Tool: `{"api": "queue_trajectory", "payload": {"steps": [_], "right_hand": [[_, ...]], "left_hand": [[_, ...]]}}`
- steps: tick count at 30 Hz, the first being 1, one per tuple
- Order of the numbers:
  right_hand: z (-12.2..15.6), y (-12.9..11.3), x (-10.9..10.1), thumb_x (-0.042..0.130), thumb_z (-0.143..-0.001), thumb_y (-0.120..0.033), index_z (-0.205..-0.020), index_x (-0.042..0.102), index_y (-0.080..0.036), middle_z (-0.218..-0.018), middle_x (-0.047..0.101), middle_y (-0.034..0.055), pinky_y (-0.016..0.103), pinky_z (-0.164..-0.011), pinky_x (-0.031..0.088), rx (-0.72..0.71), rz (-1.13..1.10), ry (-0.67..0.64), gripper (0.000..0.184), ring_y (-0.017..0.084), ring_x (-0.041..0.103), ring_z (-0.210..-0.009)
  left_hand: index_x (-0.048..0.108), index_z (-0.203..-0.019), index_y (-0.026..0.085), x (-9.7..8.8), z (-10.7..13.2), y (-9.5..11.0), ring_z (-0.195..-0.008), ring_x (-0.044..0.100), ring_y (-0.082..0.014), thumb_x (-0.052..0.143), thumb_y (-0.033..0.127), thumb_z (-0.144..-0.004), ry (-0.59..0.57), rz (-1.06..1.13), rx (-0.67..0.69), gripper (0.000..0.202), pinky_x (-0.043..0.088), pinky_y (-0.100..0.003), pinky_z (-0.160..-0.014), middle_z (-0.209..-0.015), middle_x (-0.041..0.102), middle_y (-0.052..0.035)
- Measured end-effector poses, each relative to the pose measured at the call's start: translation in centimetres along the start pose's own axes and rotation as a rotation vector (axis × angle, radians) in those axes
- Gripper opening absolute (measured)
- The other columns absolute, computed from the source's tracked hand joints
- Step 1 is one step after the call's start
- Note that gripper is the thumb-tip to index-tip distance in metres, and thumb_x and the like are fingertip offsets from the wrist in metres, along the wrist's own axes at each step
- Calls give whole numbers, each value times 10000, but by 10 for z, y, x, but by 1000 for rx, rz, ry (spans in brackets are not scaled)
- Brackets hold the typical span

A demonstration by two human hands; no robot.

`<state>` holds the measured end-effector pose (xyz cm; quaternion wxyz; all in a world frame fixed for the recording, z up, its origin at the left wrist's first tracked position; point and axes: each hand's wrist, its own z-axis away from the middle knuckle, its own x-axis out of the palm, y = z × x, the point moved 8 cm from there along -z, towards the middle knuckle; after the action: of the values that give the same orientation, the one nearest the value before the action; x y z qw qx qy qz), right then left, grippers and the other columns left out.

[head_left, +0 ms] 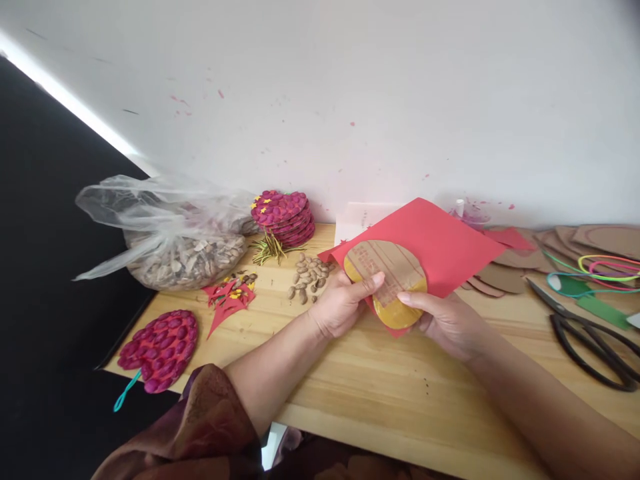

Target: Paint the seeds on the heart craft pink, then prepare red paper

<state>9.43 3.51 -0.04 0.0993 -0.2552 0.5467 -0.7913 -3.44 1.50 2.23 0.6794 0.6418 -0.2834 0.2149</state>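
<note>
A round cardboard disc (pixel 387 280) with yellow glue smeared at its edges lies on a sheet of red paper (pixel 440 243), and both are held just above the wooden table (pixel 380 387). My left hand (pixel 343 303) grips the disc and paper at their left edge, thumb on top. On the lower right, my right hand (pixel 445 320) holds the same pair, its thumb pressed on the disc.
A plastic bag of shells (pixel 175 250) sits at the left, with loose seeds (pixel 309 275), a stack of red seed-covered discs (pixel 286 217), one finished disc (pixel 160 348) and red paper scraps (pixel 227 298). Black scissors (pixel 590 340), coloured cords (pixel 600 270) and cardboard cutouts (pixel 500 277) lie at the right.
</note>
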Motion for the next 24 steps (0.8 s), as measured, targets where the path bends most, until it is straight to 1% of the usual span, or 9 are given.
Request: {"api": "queue_trajectory", "payload": {"steps": [2,5,8,11,16,20,22,24], "right_hand": [[0,-1,1,827,-778,-398,-1310,680,-321,-1282,752,52,353,-621,590,-3,-6,1,558,304,720,-1041],[1,-3,4,830,-778,-394,-1263,700,-317,-1291,747,45,361,-637,603,-5,-17,-15,507,304,714,-1059],[1,-3,5,826,-779,-399,-1183,722,-299,-1246,760,47,356,-632,588,1,-12,-18,429,284,714,-992],[1,-3,4,827,-772,-396,-1118,729,-277,-1166,775,53,327,-603,542,12,-4,0,379,250,696,-906],[2,-3,3,821,-773,-384,-1118,722,-266,-1093,774,49,307,-603,505,6,-10,-1,378,238,679,-902],[2,-2,3,811,-789,-386,-1104,722,-251,-1058,770,49,304,-609,511,4,2,-28,355,216,668,-854],[2,-1,3,818,-776,-399,-1105,724,-243,-1077,771,58,309,-609,522,14,10,-20,375,216,667,-841],[2,0,3,827,-761,-405,-1096,729,-237,-1056,772,61,310,-604,523,22,14,-9,388,217,667,-830]], "left_hand": [[781,-1071,157,-1,0,0,-1185,708,-316,904,301,-750,-3,-3,8,373,500,-450,-1081,-1109,801,-122],[785,-1048,156,0,0,0,-1154,723,-305,908,300,-747,-4,-3,-1,356,502,-442,-1084,-1086,805,-115],[779,-1069,156,3,1,0,-1131,733,-306,908,288,-747,-25,15,-16,371,516,-447,-1068,-1093,805,-119],[764,-1134,166,5,1,0,-1158,725,-316,912,268,-743,-49,50,-30,431,518,-456,-1074,-1111,804,-121],[731,-1222,169,7,2,-3,-1187,715,-349,924,273,-728,-62,91,-62,540,523,-486,-1069,-1121,804,-134],[724,-1240,168,9,3,-6,-1209,703,-366,932,285,-713,-85,92,-73,579,525,-490,-1067,-1125,804,-136],[731,-1228,168,9,4,-8,-1220,697,-373,934,300,-710,-83,87,-84,571,525,-493,-1067,-1143,801,-139],[745,-1197,161,8,4,-9,-1231,690,-375,916,320,-739,-62,81,-89,514,524,-496,-1069,-1168,794,-144]]}}
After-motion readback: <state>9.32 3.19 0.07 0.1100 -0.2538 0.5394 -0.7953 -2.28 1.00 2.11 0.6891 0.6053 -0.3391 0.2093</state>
